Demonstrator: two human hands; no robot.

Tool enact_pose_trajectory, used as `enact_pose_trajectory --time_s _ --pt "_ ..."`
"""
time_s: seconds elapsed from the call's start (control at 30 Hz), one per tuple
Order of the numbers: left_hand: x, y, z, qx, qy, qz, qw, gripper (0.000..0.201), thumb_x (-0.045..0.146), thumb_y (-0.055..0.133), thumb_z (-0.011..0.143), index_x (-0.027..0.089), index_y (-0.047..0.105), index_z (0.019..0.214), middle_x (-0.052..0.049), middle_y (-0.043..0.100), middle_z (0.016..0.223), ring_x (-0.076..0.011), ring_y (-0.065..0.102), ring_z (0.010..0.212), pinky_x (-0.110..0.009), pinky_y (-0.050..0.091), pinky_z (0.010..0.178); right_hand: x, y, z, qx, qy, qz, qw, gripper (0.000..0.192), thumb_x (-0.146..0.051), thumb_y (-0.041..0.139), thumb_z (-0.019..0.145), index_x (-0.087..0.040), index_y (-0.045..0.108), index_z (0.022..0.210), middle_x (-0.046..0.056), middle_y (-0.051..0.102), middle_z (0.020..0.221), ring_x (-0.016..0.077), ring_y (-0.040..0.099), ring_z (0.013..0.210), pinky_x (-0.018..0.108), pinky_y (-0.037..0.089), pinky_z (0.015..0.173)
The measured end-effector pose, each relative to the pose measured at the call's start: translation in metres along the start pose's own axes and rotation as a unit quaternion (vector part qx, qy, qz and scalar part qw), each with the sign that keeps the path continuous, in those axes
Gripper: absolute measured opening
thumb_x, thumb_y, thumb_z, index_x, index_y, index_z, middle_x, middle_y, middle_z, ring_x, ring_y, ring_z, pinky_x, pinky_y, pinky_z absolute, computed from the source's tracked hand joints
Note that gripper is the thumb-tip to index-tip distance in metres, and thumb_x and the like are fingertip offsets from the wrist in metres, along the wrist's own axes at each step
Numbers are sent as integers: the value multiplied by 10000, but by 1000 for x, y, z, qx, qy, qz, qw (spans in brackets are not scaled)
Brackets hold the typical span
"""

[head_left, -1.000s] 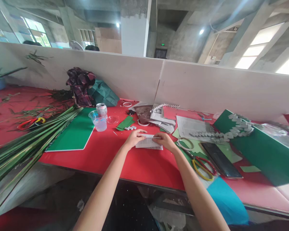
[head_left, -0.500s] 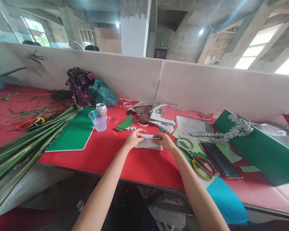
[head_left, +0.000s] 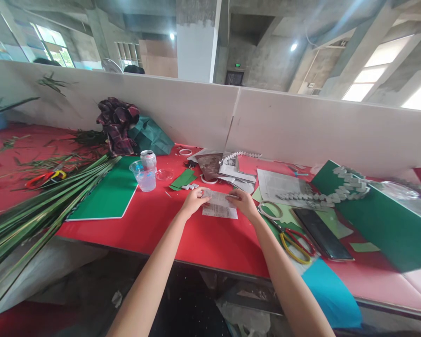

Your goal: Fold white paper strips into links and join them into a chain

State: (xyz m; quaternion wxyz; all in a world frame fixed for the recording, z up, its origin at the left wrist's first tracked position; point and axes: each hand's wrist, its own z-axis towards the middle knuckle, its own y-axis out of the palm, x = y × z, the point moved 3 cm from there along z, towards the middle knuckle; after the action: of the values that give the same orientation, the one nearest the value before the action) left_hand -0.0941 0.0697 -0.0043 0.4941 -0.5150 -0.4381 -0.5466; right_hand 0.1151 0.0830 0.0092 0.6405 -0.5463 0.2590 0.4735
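My left hand [head_left: 193, 201] and my right hand [head_left: 244, 203] pinch the two ends of a small printed paper strip [head_left: 219, 197], raised slightly off the red table [head_left: 168, 224]. Right beneath it a second printed paper piece [head_left: 220, 212] lies flat on the table. Both hands sit close together at the table's middle, with my forearms reaching in from the bottom edge.
Yellow and red scissors [head_left: 294, 243], a tape ring [head_left: 269, 209] and a dark phone [head_left: 321, 232] lie to the right. A plastic cup [head_left: 143, 176], a can [head_left: 148, 159] and a green board [head_left: 108, 196] stand left, beside long green leaves [head_left: 38, 210]. Printed paper sheets [head_left: 280, 185] lie behind.
The hands have lifted one paper strip up and away from the piece below, which now lies uncovered on the table. Earlier both hands pressed on the paper together.
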Motion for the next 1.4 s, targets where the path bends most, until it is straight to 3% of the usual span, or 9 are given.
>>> enact_pose_trajectory --time_s 0.1,0.23,0.47,0.6,0.73,0.83,1.03,1.2,1.4 --pt "-1 3 -1 -18 -41 -60 997 381 218 718 694 158 534 1023 -23 661 697 -183 650 594 -319 528 596 -4 -2 -1 22 3 2 1000 308 -445 645 692 -152 650 788 13 585 671 126 484 583 242 381 538" --pt "-2 1 1 7 -34 -97 995 441 187 761 633 146 527 1005 -14 658 689 -181 656 593 -328 542 620 -7 -1 -2 4 6 15 1000 319 -463 654 687 -154 639 768 9 585 647 131 496 581 249 382 549" --pt "-3 -11 6 61 2 -133 989 485 238 786 589 149 557 1008 -1 658 693 -144 638 605 -306 528 689 -17 14 -11 -143 34 118 982 293 -411 695 671 -174 588 807 18 637 705 165 582 659 256 423 578" --pt "-6 -14 8 80 7 -106 991 462 254 777 598 150 574 999 -18 664 734 -136 628 646 -273 505 674 -21 27 -17 -175 63 150 971 309 -393 714 661 -185 577 844 3 631 682 162 583 626 247 413 541" --pt "1 -8 3 48 14 -90 995 503 252 762 623 161 559 1073 -13 649 713 -151 627 663 -283 500 658 -23 36 -20 -198 74 171 962 382 -444 701 678 -172 613 931 37 659 785 190 608 700 275 447 591" --pt "9 0 -4 -2 3 -72 997 570 234 752 633 175 529 1154 8 633 667 -157 624 657 -292 496 660 -21 37 -19 -186 69 175 964 406 -502 630 741 -167 629 969 53 664 859 196 606 750 286 454 626" --pt "13 7 -8 -79 2 -67 995 602 214 729 653 184 492 1206 9 642 676 -156 631 678 -267 472 656 -11 35 -12 -111 44 144 982 316 -473 605 768 -159 603 801 19 612 736 155 549 663 262 412 597" --pt "7 10 -7 -98 -6 -65 993 598 193 721 650 183 485 1199 -3 648 711 -159 631 702 -273 469 666 -11 35 -11 -107 23 147 983 261 -430 614 762 -172 575 771 -2 585 707 143 534 645 250 402 594" --pt "9 13 -8 -72 -4 -47 996 486 182 687 656 194 521 1112 23 602 685 -128 592 645 -245 440 623 -10 32 -10 -97 42 138 985 287 -452 641 722 -172 580 739 3 581 669 142 528 601 253 420 554"
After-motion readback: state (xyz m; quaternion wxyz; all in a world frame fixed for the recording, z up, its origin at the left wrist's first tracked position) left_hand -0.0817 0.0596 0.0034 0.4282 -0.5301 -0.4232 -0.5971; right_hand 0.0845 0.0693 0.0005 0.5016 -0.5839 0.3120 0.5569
